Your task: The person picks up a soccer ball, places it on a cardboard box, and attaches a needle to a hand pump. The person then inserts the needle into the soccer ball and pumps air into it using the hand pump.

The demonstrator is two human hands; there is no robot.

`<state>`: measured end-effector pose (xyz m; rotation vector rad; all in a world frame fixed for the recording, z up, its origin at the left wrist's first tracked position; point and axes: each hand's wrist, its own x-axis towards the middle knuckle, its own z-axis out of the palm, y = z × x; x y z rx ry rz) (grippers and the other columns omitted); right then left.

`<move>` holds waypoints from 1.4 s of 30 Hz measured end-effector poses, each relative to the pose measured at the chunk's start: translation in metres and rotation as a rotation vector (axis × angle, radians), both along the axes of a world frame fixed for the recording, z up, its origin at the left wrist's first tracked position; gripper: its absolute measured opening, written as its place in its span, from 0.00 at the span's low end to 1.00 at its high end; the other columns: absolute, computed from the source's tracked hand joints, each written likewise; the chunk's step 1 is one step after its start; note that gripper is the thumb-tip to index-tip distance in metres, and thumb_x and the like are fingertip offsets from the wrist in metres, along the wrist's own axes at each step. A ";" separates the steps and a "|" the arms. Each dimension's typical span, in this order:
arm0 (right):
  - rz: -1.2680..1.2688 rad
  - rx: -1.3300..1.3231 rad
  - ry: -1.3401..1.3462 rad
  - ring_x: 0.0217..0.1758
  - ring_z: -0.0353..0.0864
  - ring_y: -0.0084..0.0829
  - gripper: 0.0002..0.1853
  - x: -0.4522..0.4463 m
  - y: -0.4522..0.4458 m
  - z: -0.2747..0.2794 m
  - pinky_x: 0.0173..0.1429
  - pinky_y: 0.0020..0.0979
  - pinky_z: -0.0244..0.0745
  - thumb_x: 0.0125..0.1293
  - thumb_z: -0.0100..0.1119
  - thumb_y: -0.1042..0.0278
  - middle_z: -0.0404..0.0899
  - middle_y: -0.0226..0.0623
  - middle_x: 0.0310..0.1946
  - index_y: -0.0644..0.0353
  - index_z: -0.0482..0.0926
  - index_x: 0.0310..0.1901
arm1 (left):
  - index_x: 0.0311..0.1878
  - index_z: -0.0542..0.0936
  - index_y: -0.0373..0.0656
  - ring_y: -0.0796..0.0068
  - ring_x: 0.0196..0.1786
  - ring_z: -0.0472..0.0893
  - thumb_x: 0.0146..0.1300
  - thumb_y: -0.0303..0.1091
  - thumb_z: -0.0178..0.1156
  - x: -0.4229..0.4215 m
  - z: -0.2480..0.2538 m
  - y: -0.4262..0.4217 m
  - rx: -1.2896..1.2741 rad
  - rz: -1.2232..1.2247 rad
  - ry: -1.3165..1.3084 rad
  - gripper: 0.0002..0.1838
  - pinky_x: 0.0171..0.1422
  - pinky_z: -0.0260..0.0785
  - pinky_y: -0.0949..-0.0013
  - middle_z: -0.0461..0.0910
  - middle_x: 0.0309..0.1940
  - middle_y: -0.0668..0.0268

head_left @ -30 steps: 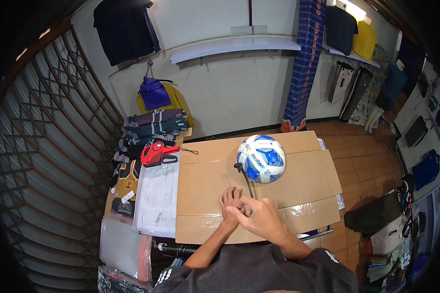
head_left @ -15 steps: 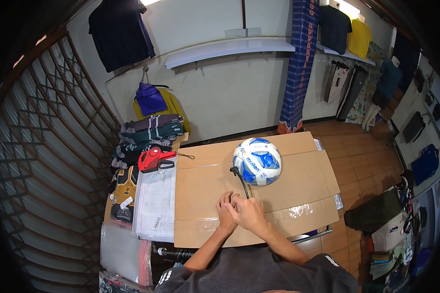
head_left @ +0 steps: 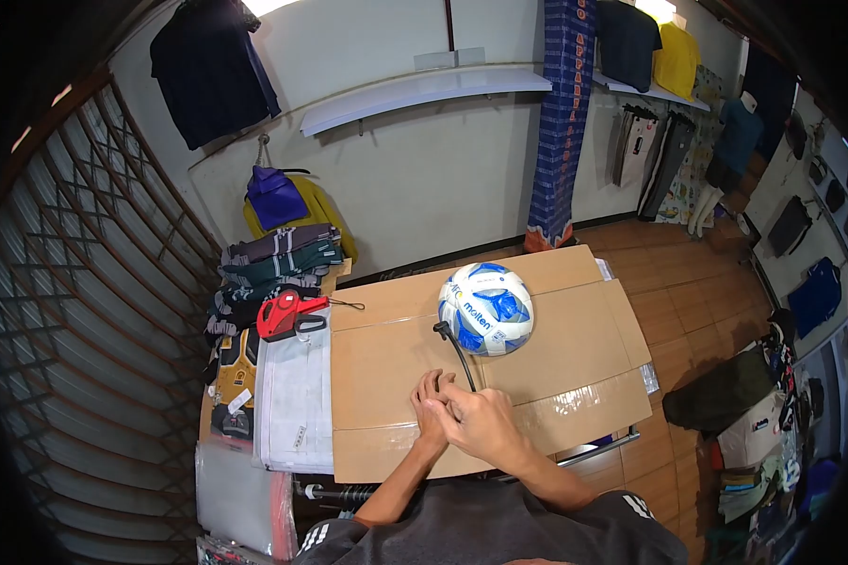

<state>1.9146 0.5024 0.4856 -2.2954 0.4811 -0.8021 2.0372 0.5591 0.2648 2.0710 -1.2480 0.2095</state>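
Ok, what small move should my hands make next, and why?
Maybe steady the black hose with your left hand: its near end reaches your right hand, the left is close by, and neither hand holds its far end near the ball.

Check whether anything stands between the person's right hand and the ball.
Only a black hose does, curving from beside the right hand to a dark fitting near the left edge, in the picture, of the ball. Otherwise, just cardboard shows between hand and ball.
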 end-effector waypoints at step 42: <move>0.046 0.135 -0.073 0.21 0.82 0.53 0.12 -0.029 0.009 0.054 0.27 0.47 0.74 0.76 0.72 0.60 0.79 0.49 0.18 0.61 0.87 0.40 | 0.65 0.83 0.45 0.49 0.76 0.70 0.72 0.42 0.64 -0.001 -0.003 -0.004 0.042 0.031 0.022 0.21 0.77 0.58 0.42 0.74 0.69 0.51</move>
